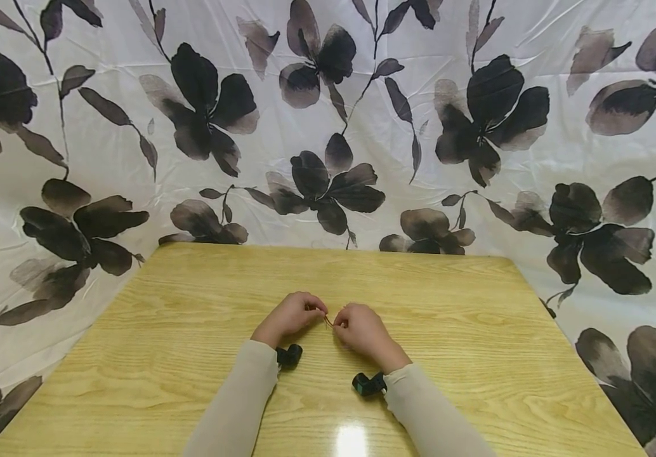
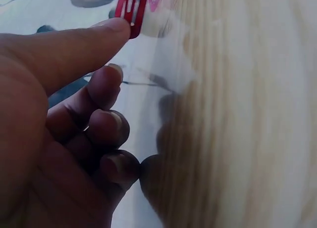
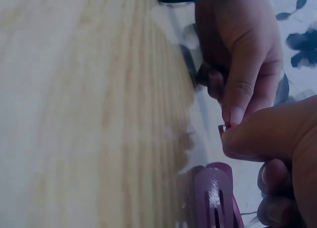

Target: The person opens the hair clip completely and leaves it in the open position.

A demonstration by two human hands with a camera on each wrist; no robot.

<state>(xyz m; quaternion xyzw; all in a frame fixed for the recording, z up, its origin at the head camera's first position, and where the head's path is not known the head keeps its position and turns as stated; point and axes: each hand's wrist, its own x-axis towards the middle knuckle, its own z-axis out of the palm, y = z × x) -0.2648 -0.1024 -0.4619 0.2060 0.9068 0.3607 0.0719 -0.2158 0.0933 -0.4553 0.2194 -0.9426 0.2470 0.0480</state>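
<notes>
My left hand [image 1: 294, 315] and right hand [image 1: 364, 330] meet near the middle of the table. Between their fingertips stretches a small red snap hair clip [image 1: 328, 322]. In the left wrist view the left thumb presses on the slotted end of the clip [image 2: 140, 15], while the other fingers curl loosely below. The right wrist view shows the right thumb and fingertips at the opposite end, most of the clip [image 3: 221, 130] hidden behind them. A mauve slotted clip [image 3: 214, 193] also shows below the right thumb in that view; I cannot tell whether the right hand holds it.
A wood-grain table [image 1: 448, 304] lies under both hands. Behind it and at its sides hangs white cloth [image 1: 396, 146] with dark flowers. Black wrist cameras, one on the left wrist [image 1: 290, 357] and one on the right [image 1: 368, 384], sit by the beige sleeves.
</notes>
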